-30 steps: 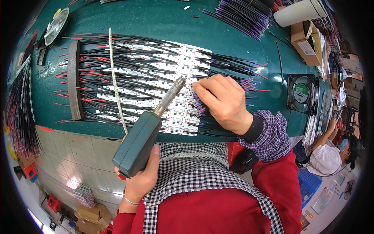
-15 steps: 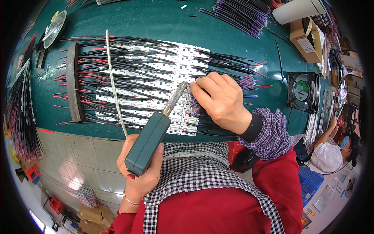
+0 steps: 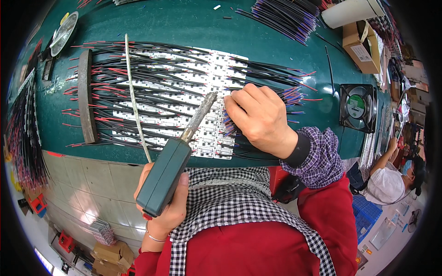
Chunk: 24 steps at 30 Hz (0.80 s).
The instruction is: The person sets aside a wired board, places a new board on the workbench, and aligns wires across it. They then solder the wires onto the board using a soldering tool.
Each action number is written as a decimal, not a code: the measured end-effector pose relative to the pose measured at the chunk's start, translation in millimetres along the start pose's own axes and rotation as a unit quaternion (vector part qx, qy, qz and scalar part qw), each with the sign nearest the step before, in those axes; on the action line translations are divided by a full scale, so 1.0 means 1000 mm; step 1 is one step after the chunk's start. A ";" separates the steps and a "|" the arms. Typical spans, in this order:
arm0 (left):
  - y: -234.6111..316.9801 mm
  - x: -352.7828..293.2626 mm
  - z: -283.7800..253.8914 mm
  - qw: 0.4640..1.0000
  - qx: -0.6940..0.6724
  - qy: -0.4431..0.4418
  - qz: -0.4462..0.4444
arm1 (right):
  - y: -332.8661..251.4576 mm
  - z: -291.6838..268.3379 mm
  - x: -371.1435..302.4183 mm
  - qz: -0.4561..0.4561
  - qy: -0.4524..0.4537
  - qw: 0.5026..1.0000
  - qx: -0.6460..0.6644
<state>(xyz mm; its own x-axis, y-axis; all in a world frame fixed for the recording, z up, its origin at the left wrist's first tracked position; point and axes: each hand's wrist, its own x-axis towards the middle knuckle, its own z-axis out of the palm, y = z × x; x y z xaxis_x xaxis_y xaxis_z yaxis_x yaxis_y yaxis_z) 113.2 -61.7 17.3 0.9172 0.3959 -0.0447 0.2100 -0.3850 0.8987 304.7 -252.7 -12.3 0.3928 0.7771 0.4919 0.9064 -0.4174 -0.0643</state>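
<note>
On the green table (image 3: pixel 175 25), white circuit boards (image 3: pixel 212 133) and black wires (image 3: pixel 262 67) lie beneath the right hand (image 3: pixel 262 120), thumb and forefinger together, what they grip unclear. The left hand (image 3: pixel 175 207) clamps its fingers round the soldering gun (image 3: pixel 163 177), tip beside the right fingertips; a fan (image 3: pixel 357 108) sits rightward of these, a dark bar (image 3: pixel 86 96) leftward.

Bright light, glare on floor (image 3: pixel 99 195)

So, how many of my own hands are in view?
2: your left hand, around the soldering iron, and your right hand, over the wires. Some fingers are partly hidden.
</note>
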 end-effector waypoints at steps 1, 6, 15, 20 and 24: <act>0.000 0.000 0.000 1.000 -0.015 0.015 0.002 | 0.000 0.000 -0.001 0.000 -0.001 1.000 -0.001; 0.002 -0.002 -0.003 1.000 0.011 -0.009 0.008 | 0.002 0.001 -0.004 0.010 0.001 1.000 0.014; 0.005 0.001 0.002 1.000 0.013 -0.022 0.007 | 0.001 0.001 -0.009 0.020 0.014 0.999 0.040; 0.012 0.005 -0.002 0.998 0.037 -0.046 0.008 | -0.002 0.002 -0.006 0.004 0.021 0.999 0.028; 0.016 0.007 -0.002 0.998 0.034 -0.050 -0.002 | -0.006 0.005 -0.007 -0.007 0.035 0.999 0.009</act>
<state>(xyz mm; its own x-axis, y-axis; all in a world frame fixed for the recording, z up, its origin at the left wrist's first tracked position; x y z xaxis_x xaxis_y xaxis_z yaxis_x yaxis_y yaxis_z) 121.8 -63.3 32.5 0.9451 0.3130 -0.0941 0.2326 -0.4417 0.8665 297.5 -253.0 -19.8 0.3687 0.7482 0.5516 0.9147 -0.3976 -0.0720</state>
